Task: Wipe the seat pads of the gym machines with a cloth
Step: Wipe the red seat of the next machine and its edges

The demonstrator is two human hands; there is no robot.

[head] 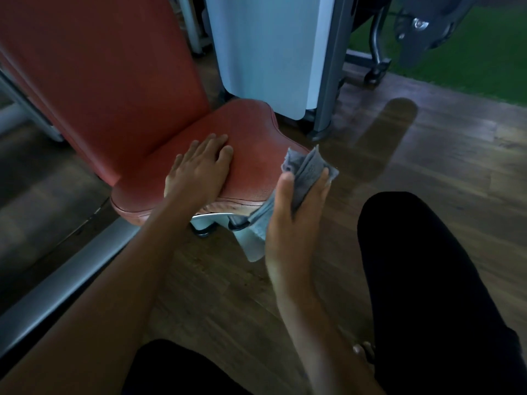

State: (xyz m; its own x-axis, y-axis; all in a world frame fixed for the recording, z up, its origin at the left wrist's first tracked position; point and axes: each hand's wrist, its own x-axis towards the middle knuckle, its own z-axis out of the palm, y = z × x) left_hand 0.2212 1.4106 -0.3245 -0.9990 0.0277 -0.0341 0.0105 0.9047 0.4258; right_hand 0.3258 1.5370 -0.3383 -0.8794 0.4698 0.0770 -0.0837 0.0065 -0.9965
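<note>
A red padded seat pad [251,143] sits low in front of me, joined to a tall red back pad [99,67]. My left hand [199,169] lies flat on the seat's near left part, fingers straight. My right hand [293,212] grips a bunched grey cloth [306,172] at the seat's near right corner, thumb and fingers curled round it. The cloth's lower end hangs beside the seat's front edge; whether the cloth touches the pad I cannot tell.
A white shroud [265,49] and a grey steel post [330,81] of the machine stand behind the seat. A grey frame rail [57,286] runs at the left. The floor [427,155] is wood, with green turf [470,61] and another machine at the far right. My dark-clothed knees fill the bottom.
</note>
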